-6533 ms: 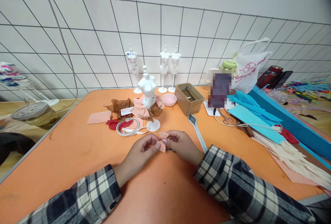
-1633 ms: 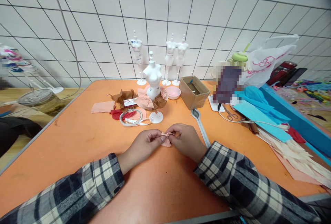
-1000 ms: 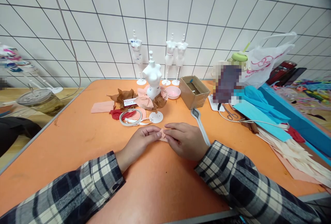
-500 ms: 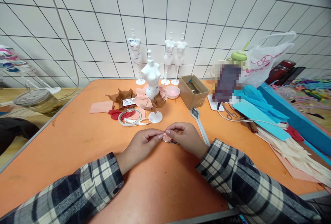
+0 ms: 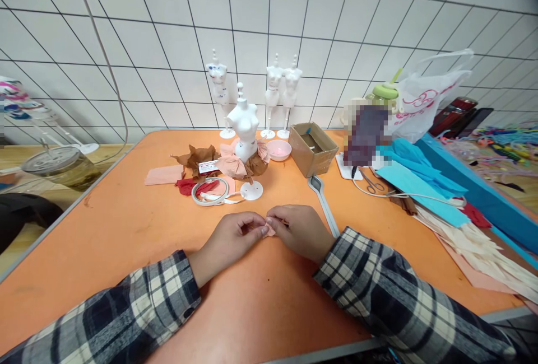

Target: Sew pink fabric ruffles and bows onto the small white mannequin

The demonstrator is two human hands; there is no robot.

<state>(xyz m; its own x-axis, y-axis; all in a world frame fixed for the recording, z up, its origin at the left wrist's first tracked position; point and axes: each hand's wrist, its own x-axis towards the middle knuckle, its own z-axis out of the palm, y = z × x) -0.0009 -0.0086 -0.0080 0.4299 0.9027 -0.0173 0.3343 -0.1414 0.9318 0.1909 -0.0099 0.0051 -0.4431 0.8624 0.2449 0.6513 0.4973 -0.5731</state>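
Note:
A small gathered piece of pink crepe paper (image 5: pixel 269 231) is pinched between both hands, low over the orange table. My left hand (image 5: pixel 231 239) has its thumb and forefinger closed on the paper's left side. My right hand (image 5: pixel 300 231) grips it from the right, fingers curled. Just beyond them stands a white mini dress form (image 5: pixel 244 123), with pink and brown crepe paper (image 5: pixel 255 167) ruffled around its lower part. A roll of white tape (image 5: pixel 210 191) lies left of its base, on scraps of red crepe paper (image 5: pixel 191 187).
A cardboard box (image 5: pixel 314 151) and a pink bowl (image 5: pixel 279 150) stand behind the hands. A grey-white strap-like item (image 5: pixel 323 207) lies right of them. Scissors (image 5: pixel 373 185), a cable and blue paper sheets (image 5: pixel 424 193) are at the right. More dress forms (image 5: pixel 274 89) line the wall.
Both hands have shifted slightly towards me and turned the pink paper. The dark thin tool tip seen under the right fingers before is now hidden.

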